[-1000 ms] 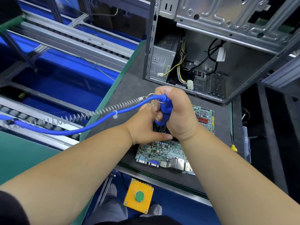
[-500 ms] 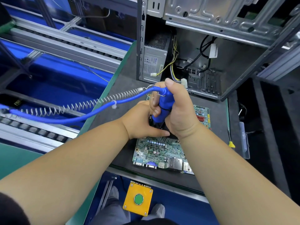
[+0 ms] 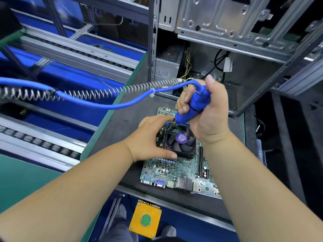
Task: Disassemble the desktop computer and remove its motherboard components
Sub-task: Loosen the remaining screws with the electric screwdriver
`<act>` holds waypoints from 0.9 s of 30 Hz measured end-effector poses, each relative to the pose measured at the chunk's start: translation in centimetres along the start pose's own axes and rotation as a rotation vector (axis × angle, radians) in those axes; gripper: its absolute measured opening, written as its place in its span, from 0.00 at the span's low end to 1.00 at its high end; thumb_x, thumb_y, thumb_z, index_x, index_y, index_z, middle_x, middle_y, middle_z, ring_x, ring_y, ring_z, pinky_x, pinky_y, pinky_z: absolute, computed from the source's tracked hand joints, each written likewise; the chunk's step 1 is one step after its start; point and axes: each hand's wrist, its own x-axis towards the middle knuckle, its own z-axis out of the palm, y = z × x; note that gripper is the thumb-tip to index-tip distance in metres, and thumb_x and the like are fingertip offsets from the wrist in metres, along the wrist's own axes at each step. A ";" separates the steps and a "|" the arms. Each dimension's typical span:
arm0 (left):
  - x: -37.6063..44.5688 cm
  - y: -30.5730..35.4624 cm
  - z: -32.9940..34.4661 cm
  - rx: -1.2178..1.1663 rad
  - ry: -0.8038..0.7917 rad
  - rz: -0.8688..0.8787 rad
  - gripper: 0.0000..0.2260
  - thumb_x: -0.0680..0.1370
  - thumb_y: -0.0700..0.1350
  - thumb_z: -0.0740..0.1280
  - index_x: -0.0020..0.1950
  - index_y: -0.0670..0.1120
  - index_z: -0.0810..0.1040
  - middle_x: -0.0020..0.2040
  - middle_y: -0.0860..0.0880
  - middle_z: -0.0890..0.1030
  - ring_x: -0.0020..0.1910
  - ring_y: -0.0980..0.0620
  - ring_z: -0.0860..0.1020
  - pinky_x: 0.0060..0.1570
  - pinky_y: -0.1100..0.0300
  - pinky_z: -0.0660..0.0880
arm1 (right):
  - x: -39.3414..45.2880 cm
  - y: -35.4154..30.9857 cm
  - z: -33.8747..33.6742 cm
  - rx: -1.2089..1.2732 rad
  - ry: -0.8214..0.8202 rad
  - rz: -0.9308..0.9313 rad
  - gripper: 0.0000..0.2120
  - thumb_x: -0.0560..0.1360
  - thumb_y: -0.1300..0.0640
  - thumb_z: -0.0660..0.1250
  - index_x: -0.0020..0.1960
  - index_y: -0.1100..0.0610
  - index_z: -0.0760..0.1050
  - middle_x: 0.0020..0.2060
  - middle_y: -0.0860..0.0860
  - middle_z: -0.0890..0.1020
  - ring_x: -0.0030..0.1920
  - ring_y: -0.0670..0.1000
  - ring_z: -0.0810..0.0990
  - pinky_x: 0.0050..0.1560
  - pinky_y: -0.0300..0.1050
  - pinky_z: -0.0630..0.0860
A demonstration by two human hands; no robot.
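Our right hand (image 3: 208, 116) grips the blue electric screwdriver (image 3: 194, 106), tip at the cooler fan (image 3: 180, 139), which our left hand's (image 3: 152, 138) fingers grasp atop the motherboard (image 3: 174, 170) on the table (image 3: 129, 117).

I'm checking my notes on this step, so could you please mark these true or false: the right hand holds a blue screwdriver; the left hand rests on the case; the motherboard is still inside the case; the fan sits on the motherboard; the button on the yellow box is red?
1. The right hand holds a blue screwdriver. True.
2. The left hand rests on the case. False: it holds the fan.
3. The motherboard is inside the case. False: it lies on the mat in front.
4. The fan sits on the motherboard. True.
5. The yellow box has a red button. False: green.
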 end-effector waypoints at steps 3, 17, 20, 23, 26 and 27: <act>-0.1 -0.4 -0.2 0.029 0.002 -0.030 0.46 0.57 0.72 0.69 0.72 0.54 0.64 0.64 0.59 0.66 0.66 0.59 0.62 0.67 0.58 0.57 | 0.3 0.6 -0.1 -0.021 -0.005 0.012 0.16 0.72 0.47 0.56 0.36 0.61 0.66 0.21 0.52 0.70 0.23 0.52 0.66 0.29 0.43 0.63; 0.2 -0.9 -1.3 -0.069 -0.139 -0.145 0.40 0.59 0.67 0.75 0.66 0.54 0.67 0.63 0.55 0.69 0.66 0.54 0.64 0.69 0.50 0.63 | 2.0 3.4 -0.4 -0.086 -0.035 0.087 0.18 0.73 0.47 0.57 0.35 0.61 0.67 0.22 0.53 0.71 0.24 0.52 0.67 0.28 0.45 0.63; 0.1 -0.7 -1.5 -0.071 -0.138 -0.144 0.33 0.58 0.70 0.71 0.58 0.65 0.63 0.57 0.59 0.67 0.62 0.56 0.64 0.68 0.48 0.63 | 2.0 3.5 -0.5 -0.097 -0.045 0.102 0.17 0.73 0.47 0.57 0.37 0.61 0.67 0.23 0.52 0.72 0.25 0.52 0.67 0.29 0.44 0.64; 0.1 -0.5 -1.5 -0.092 -0.145 -0.155 0.30 0.58 0.71 0.71 0.55 0.71 0.61 0.56 0.63 0.66 0.62 0.56 0.63 0.69 0.48 0.63 | 2.0 3.4 -0.5 -0.095 -0.057 0.112 0.17 0.73 0.47 0.57 0.37 0.61 0.66 0.23 0.52 0.72 0.25 0.52 0.67 0.29 0.45 0.65; 0.1 -0.4 -1.5 -0.129 -0.156 -0.198 0.40 0.57 0.69 0.72 0.66 0.68 0.63 0.65 0.57 0.66 0.69 0.54 0.60 0.72 0.47 0.60 | 2.1 3.5 -0.5 -0.122 -0.090 0.112 0.19 0.72 0.45 0.60 0.36 0.61 0.67 0.23 0.50 0.72 0.24 0.51 0.67 0.29 0.42 0.66; 0.1 -0.4 -1.5 -0.159 -0.163 -0.222 0.43 0.57 0.69 0.73 0.69 0.67 0.61 0.67 0.56 0.65 0.71 0.52 0.59 0.72 0.47 0.60 | 2.2 3.6 -0.4 -0.129 -0.102 0.111 0.19 0.70 0.43 0.61 0.36 0.61 0.67 0.23 0.50 0.72 0.23 0.51 0.67 0.28 0.41 0.65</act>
